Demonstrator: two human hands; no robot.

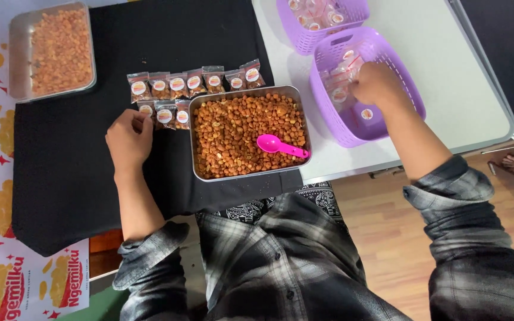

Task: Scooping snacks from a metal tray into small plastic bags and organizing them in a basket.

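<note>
Hands | right hand reaches into near purple basket, fingers among empty pouches, grasp unclear | left hand curled, touching filled packets just beyond it

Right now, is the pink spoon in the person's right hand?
No, the pink spoon lies on the nuts in the metal tray, while the right hand reaches into the purple basket.

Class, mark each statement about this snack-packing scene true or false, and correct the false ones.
1. The pink scoop lies in the metal tray of snacks. True.
2. The right hand is inside a purple basket. True.
3. The left hand holds the scoop. False: it rests on the black cloth by the filled packets.
4. The filled packets lie inside the metal tray. False: they lie on the cloth beside it.
</note>
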